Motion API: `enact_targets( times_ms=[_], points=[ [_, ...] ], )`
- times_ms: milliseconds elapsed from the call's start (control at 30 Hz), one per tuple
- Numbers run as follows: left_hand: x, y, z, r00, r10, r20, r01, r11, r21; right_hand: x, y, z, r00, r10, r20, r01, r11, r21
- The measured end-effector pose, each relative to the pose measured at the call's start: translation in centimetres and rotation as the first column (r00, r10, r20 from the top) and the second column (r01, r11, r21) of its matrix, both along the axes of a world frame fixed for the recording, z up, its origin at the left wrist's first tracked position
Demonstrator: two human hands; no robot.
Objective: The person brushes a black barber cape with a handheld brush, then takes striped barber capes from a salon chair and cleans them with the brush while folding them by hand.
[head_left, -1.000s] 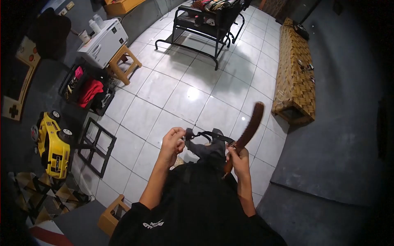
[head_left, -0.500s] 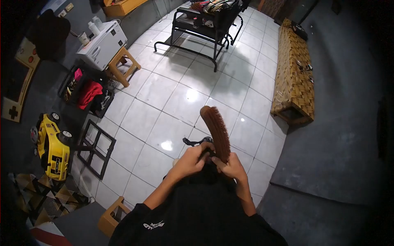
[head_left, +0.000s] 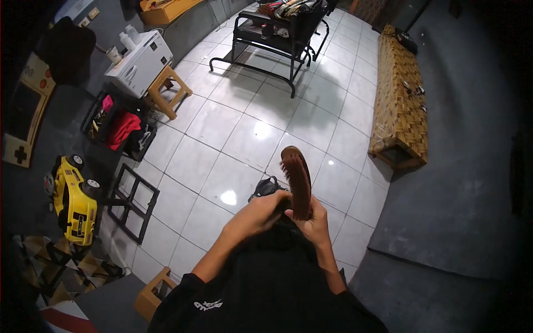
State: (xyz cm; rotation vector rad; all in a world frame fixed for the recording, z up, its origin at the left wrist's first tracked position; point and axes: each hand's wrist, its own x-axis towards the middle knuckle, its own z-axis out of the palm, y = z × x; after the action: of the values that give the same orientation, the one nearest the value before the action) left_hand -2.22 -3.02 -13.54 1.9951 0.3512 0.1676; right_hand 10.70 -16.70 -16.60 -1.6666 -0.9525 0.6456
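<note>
A long curved brown brush (head_left: pixel 298 183) with reddish bristles stands up from my right hand (head_left: pixel 313 221), whose fingers are closed on its lower part. Close beside it, my left hand (head_left: pixel 266 212) is curled near the brush's lower end. Its fingertips are partly hidden, so what it grips cannot be made out. Just beyond the left hand shows a dark item with a strap (head_left: pixel 265 187), largely covered by the hands and the black shirt.
A black metal rocking chair (head_left: pixel 264 38) stands ahead on the tiles. To the right is a long woven box (head_left: pixel 400 105). On the left are a white cabinet (head_left: pixel 141 64), a brown stool (head_left: pixel 168 93), a yellow toy car (head_left: pixel 78 205) and a black frame (head_left: pixel 133 202).
My left hand came in from the left to meet my right hand. The brush swung from leaning right to nearly upright, and its bristles turned to the left. The dark item is now mostly hidden.
</note>
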Motion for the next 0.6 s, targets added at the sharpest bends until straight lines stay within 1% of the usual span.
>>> enact_targets(
  times_ms=[33, 100, 167, 200, 267, 300, 367, 400, 467, 500, 600],
  points=[
    [0.3, 0.2, 0.6, 1.000, -0.016, -0.016, 0.016, 1.000, -0.011, 0.1, 0.3, 0.0, 1.000, -0.017, 0.000, 0.017, 0.998, 0.068],
    [0.6, 0.5, 1.7, 0.998, -0.050, -0.049, 0.048, 0.998, -0.035, 0.3, 0.6, 0.2, 0.999, -0.012, -0.030, 0.016, 0.991, 0.137],
    [1.0, 0.8, 1.7, 0.997, -0.064, -0.054, 0.067, 0.996, 0.063, 0.6, 0.7, 0.7, 0.996, 0.040, -0.084, -0.028, 0.989, 0.143],
    [1.2, 1.0, 1.7, 0.996, -0.070, -0.058, 0.076, 0.991, 0.112, 0.9, 0.9, 1.1, 0.999, 0.043, -0.029, -0.040, 0.993, 0.108],
    [2.1, 0.9, 1.3, 1.000, 0.009, -0.010, -0.008, 0.986, 0.169, 2.1, 1.5, 1.8, 0.996, 0.055, 0.076, -0.058, 0.998, 0.033],
    [2.5, 0.8, 1.1, 0.999, 0.047, 0.013, -0.049, 0.980, 0.195, 2.7, 1.7, 2.3, 0.995, 0.074, 0.071, -0.073, 0.997, -0.010],
    [3.4, 0.6, 0.8, 0.988, 0.086, 0.125, -0.118, 0.952, 0.283, 4.0, 2.2, 3.0, 0.992, 0.109, 0.061, -0.103, 0.990, -0.097],
    [4.0, 0.6, 0.7, 0.978, 0.099, 0.184, -0.155, 0.933, 0.324, 4.5, 2.4, 3.1, 0.991, 0.103, 0.081, -0.096, 0.991, -0.090],
    [5.2, 0.0, 0.0, 0.947, 0.189, 0.260, -0.276, 0.891, 0.359, 5.3, 2.6, 2.9, 0.989, 0.090, 0.113, -0.081, 0.993, -0.083],
    [5.7, -0.1, -0.4, 0.927, 0.228, 0.297, -0.333, 0.865, 0.376, 5.6, 2.8, 3.6, 0.993, 0.091, 0.075, -0.089, 0.996, -0.032],
    [7.0, 0.3, -1.7, 0.891, 0.328, 0.314, -0.434, 0.818, 0.377, 7.2, 3.0, 4.5, 0.989, 0.143, 0.036, -0.142, 0.989, -0.032]
  ],
)
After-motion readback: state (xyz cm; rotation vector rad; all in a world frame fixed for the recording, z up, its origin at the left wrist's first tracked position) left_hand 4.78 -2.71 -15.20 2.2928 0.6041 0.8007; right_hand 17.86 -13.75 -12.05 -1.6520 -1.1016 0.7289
